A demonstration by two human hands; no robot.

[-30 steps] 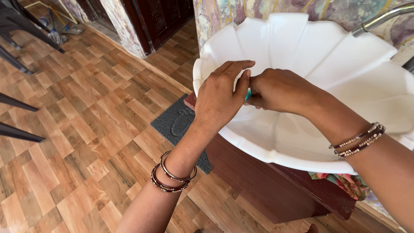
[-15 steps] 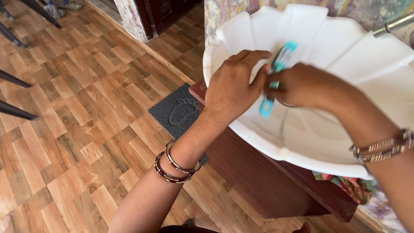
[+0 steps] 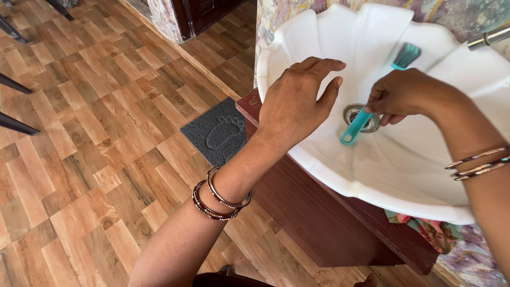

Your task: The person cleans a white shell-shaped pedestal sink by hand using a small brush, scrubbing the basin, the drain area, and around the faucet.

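Note:
My right hand [image 3: 406, 95] grips a teal toothbrush [image 3: 356, 126] by its middle, over the white scalloped basin [image 3: 372, 175]. The bristle head points up toward the basin's far wall; the handle end hangs over the metal drain [image 3: 351, 113]. My left hand [image 3: 297, 103] hovers above the basin's left rim with its fingers spread, holding nothing, a short way left of the brush. Both wrists carry bangles.
The basin sits on a dark red wooden cabinet [image 3: 319, 212]. A metal tap spout [image 3: 489, 37] juts in at the upper right. On the wood-pattern floor [image 3: 79, 159] lies a grey mat with a footprint design [image 3: 218, 133]. Dark chair legs [image 3: 16, 125] stand at the left.
The hands, joined around the brush a second ago, have separated. My left hand let go and opened; my right hand carried the brush right, over the drain.

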